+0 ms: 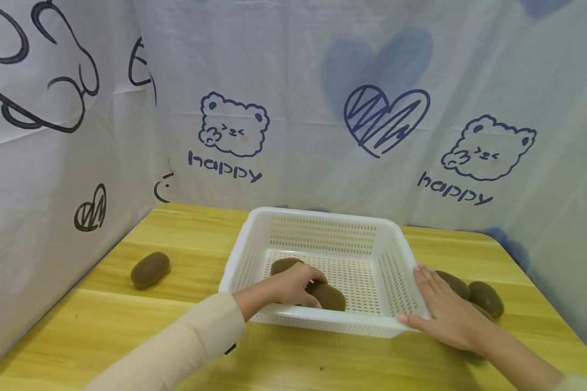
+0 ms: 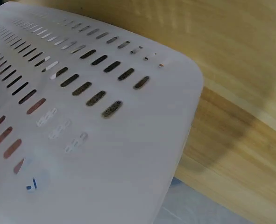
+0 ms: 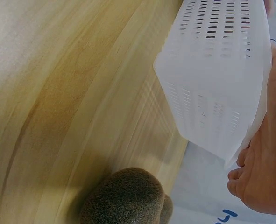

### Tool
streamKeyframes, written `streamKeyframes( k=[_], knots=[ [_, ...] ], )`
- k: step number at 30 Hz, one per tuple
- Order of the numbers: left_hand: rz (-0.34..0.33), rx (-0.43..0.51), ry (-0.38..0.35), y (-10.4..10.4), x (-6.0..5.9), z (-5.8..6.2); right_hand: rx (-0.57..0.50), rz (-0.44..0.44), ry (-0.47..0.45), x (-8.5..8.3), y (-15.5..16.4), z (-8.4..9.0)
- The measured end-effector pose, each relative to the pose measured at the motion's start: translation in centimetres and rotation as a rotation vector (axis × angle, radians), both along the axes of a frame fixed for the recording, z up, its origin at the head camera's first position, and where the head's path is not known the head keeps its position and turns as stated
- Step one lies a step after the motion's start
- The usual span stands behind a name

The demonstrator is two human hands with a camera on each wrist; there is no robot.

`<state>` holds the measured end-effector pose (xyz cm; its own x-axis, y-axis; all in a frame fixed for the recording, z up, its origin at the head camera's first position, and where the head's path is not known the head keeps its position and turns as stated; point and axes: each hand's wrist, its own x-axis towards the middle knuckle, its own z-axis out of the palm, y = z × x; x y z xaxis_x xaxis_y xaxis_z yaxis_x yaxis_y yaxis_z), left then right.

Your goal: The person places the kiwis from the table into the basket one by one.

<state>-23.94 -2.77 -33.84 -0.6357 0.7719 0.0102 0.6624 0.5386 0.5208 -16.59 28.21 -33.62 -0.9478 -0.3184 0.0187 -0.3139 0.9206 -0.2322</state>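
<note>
A white perforated plastic basket (image 1: 323, 325) stands on the wooden table. Inside it, my left hand (image 1: 289, 283) reaches over the front rim and grips a brown kiwifruit (image 1: 331, 297) between thumb and fingers. Another kiwifruit (image 1: 285, 264) lies behind that hand, partly covered by it. My right hand (image 1: 452, 317) rests on the basket's right front corner, fingers extended along the side rim and thumb on the front rim. The left wrist view is filled by the basket's outer wall (image 2: 128, 154), which hides the hand. In the right wrist view, my right hand (image 3: 268, 172) is against the rim.
A lone kiwifruit (image 1: 150, 270) lies on the table left of the basket. Several more, including one kiwifruit (image 1: 486, 300), sit right of it, partly behind the right hand. A white printed cloth (image 1: 298, 157) hangs behind the table and along both sides.
</note>
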Motion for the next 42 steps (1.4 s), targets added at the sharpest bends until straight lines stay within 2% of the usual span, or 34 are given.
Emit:
streamKeyframes(
  k=[6,13,20,22,30,37,42],
  knots=[
    [-0.065,-0.067,-0.004,0.8,-0.5,-0.4,0.006,-0.006,0.01,0.1,-0.1,-0.1],
    [-0.007,-0.103,-0.071,1.3,-0.5,-0.6,-0.002,-0.003,0.011,0.1,-0.1,-0.3],
    [0.062,-0.039,-0.13,1.0,-0.6,-0.2,0.013,0.001,0.031,0.1,-0.1,-0.3],
    [0.078,-0.004,-0.12,0.8,-0.7,0.1,0.018,0.003,0.036,0.1,-0.1,-0.3],
    [0.169,0.227,-0.038,-0.1,-0.9,0.9,0.015,0.0,0.027,0.2,-0.1,-0.1],
    [0.305,0.463,0.115,-1.4,0.2,1.0,0.016,0.003,0.049,0.2,-0.2,-0.1],
    [0.307,0.552,0.24,-2.6,0.6,0.9,0.008,0.002,0.042,0.1,-0.2,-0.1]
  ],
)
